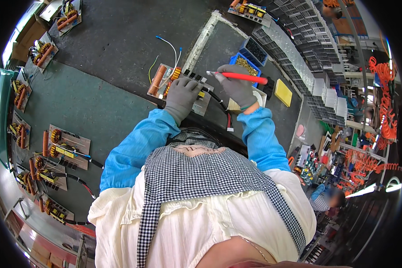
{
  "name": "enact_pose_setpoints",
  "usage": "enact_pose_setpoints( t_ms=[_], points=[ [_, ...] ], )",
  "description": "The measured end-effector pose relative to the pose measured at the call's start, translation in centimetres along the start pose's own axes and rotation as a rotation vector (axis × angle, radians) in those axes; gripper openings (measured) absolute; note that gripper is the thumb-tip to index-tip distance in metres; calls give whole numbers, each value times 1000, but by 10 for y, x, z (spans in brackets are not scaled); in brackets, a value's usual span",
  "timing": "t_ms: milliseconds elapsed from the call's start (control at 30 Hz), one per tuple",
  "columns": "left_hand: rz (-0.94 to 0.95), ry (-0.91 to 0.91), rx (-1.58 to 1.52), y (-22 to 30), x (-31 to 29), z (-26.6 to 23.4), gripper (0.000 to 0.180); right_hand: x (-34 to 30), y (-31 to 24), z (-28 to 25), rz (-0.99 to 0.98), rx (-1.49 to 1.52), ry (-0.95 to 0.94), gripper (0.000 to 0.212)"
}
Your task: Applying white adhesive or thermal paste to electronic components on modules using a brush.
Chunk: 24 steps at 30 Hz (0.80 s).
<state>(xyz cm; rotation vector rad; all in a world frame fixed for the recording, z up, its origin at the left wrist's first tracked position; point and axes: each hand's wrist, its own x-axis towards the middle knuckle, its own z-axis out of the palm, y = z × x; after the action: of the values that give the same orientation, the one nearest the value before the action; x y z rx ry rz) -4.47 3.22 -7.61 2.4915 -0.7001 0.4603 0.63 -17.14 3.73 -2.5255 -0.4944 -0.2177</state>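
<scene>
While finished-looking coil boards (69, 146) line the workbench's (120, 49) left edge, a blue bin (233, 59) of brass-coloured pieces and a yellow pad (283, 93) sit toward its right edge, beside the right hand (239, 89). That hand is closed around a red pen-like tool (242, 76), pale tip pointing left. The left hand (182, 97) bends its fingers over the components; whether it pinches anything, I cannot tell. Beneath it, the circuit board (202, 107) lies at the near edge, left of the right hand's grip.

From above the gingham apron (205, 172), the head-worn fisheye camera faces steeply down toward the left hand (182, 99) and right hand (240, 91), workbench (116, 49) spreading far and left.
</scene>
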Motion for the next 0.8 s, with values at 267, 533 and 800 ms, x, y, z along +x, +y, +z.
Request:
enact_pose_setpoints(
  t_ms=[267, 533, 800],
  points=[
    [2, -1, 3, 0, 1, -2, 36, 6, -4, 12, 59, 112, -79, 16],
    [5, -41, 14, 0, 2, -5, 36, 24, -5, 16, -62, 42, -19, 18],
    [-15, -79, -15, -3, 5, -6, 39, 26, -7, 17, 2, 55, -112, 20]
  ],
)
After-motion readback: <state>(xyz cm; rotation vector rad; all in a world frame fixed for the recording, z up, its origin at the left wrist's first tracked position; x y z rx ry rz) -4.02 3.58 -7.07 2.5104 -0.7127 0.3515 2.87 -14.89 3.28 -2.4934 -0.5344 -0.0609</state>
